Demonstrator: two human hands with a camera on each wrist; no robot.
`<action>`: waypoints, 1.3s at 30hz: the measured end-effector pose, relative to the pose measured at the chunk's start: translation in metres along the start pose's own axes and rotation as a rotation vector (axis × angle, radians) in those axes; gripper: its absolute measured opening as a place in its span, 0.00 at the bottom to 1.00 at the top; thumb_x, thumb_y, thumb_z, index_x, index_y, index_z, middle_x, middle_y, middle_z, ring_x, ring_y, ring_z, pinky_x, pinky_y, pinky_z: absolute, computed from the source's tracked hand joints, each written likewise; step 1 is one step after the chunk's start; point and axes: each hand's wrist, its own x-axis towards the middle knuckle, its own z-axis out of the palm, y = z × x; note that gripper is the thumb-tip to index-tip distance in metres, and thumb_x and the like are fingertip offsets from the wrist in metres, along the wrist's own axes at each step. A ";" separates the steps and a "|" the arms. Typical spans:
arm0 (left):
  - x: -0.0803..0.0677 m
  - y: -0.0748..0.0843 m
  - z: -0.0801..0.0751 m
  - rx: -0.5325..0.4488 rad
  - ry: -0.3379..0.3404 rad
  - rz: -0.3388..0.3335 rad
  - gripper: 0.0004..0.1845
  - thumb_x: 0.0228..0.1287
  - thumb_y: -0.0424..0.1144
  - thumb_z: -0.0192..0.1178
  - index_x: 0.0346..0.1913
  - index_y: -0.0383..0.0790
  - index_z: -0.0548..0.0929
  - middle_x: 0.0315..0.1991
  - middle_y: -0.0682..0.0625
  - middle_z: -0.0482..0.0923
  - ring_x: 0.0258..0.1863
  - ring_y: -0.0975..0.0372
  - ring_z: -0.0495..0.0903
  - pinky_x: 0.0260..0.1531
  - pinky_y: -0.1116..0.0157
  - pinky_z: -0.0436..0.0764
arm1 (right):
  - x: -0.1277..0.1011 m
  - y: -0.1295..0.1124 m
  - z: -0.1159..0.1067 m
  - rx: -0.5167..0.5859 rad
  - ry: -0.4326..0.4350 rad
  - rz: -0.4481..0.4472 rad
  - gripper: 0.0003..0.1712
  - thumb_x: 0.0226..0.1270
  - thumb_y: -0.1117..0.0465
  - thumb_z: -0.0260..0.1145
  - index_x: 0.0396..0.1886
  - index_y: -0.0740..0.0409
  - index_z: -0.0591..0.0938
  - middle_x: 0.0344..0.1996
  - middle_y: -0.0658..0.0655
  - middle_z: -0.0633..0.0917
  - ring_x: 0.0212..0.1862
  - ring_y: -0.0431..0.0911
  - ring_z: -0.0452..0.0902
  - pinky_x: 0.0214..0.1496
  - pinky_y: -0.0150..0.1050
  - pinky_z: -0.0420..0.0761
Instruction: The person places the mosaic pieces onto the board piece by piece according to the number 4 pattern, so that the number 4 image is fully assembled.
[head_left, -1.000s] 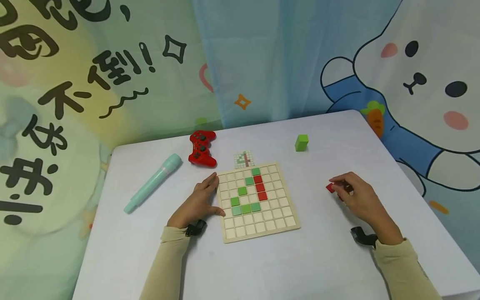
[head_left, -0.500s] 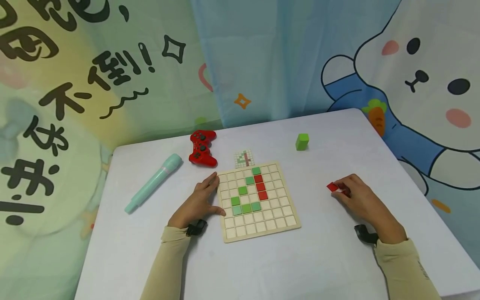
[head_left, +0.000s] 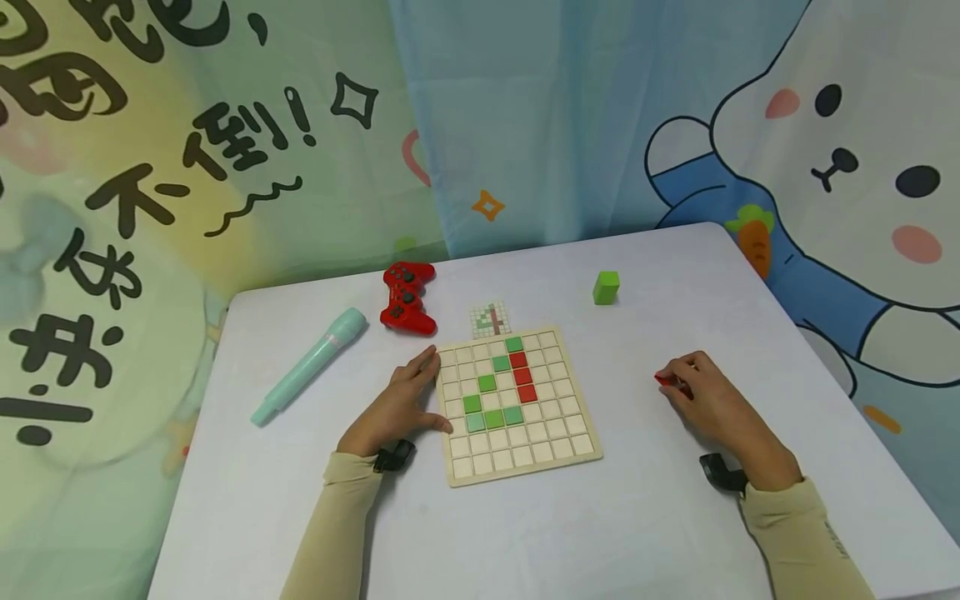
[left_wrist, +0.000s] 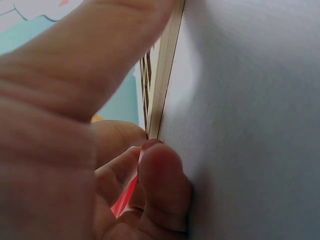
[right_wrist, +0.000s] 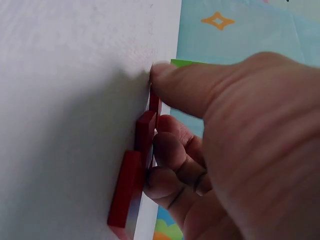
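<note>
A wooden grid board (head_left: pixel 553 410) holds mostly cream squares, with several green tiles (head_left: pixel 487 383) and a column of three red tiles (head_left: pixel 522 377). My left hand (head_left: pixel 397 408) rests along its left edge, thumb and fingers spread apart against the side. On the table to the right, my right hand (head_left: pixel 708 400) has curled fingers around a red tile (right_wrist: pixel 155 102), the thumb at its far end. More red tiles (right_wrist: pixel 126 192) lie beneath the fingers in the right wrist view; from the head view only a red corner shows past the fingertips.
A small pattern card (head_left: pixel 489 320) lies behind the board. A green block (head_left: pixel 606 287) stands at the back right. A red game controller (head_left: pixel 408 297) and a mint-green tube (head_left: pixel 309 367) lie to the left. A printed curtain (head_left: pixel 525 125) hangs behind the table.
The right hand shifts slightly over the red tiles, and less red shows beyond its fingertips than half a second ago. The left hand and the board stay in place.
</note>
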 end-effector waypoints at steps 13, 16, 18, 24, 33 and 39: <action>0.001 0.000 0.001 0.009 0.006 -0.002 0.65 0.51 0.50 0.84 0.86 0.39 0.53 0.90 0.47 0.45 0.78 0.44 0.61 0.74 0.49 0.74 | 0.002 -0.001 0.003 0.030 -0.070 0.119 0.21 0.76 0.67 0.68 0.64 0.70 0.77 0.57 0.70 0.76 0.51 0.60 0.79 0.56 0.62 0.85; 0.001 0.000 0.001 0.012 0.005 -0.005 0.65 0.51 0.50 0.84 0.86 0.39 0.53 0.90 0.47 0.45 0.78 0.45 0.61 0.75 0.49 0.74 | 0.002 -0.001 0.003 0.025 -0.076 0.125 0.22 0.75 0.68 0.68 0.65 0.70 0.77 0.57 0.70 0.76 0.50 0.60 0.78 0.56 0.61 0.85; 0.000 0.001 0.001 0.010 0.005 -0.006 0.66 0.51 0.50 0.84 0.86 0.39 0.53 0.90 0.47 0.44 0.78 0.45 0.61 0.75 0.49 0.73 | 0.003 -0.003 0.003 0.019 -0.071 0.127 0.24 0.75 0.67 0.69 0.66 0.70 0.76 0.56 0.70 0.77 0.49 0.58 0.77 0.53 0.58 0.86; 0.000 0.002 0.000 0.009 0.007 -0.009 0.65 0.51 0.51 0.84 0.86 0.39 0.54 0.90 0.48 0.45 0.79 0.45 0.61 0.75 0.49 0.73 | 0.003 -0.011 0.001 0.036 -0.040 0.112 0.26 0.73 0.67 0.71 0.67 0.68 0.77 0.53 0.67 0.77 0.44 0.53 0.73 0.40 0.36 0.79; 0.003 -0.002 0.002 0.015 0.004 -0.008 0.66 0.50 0.53 0.84 0.86 0.41 0.53 0.90 0.48 0.44 0.79 0.45 0.61 0.77 0.49 0.72 | 0.008 -0.040 -0.003 0.053 -0.068 -0.106 0.23 0.69 0.72 0.72 0.62 0.62 0.80 0.52 0.61 0.80 0.45 0.47 0.72 0.39 0.30 0.77; 0.004 -0.002 0.001 0.029 -0.007 -0.013 0.66 0.51 0.54 0.83 0.87 0.42 0.52 0.90 0.49 0.43 0.81 0.45 0.60 0.78 0.49 0.70 | 0.018 -0.070 -0.005 0.053 -0.169 -0.239 0.20 0.70 0.70 0.72 0.59 0.57 0.83 0.54 0.55 0.80 0.47 0.45 0.75 0.43 0.36 0.84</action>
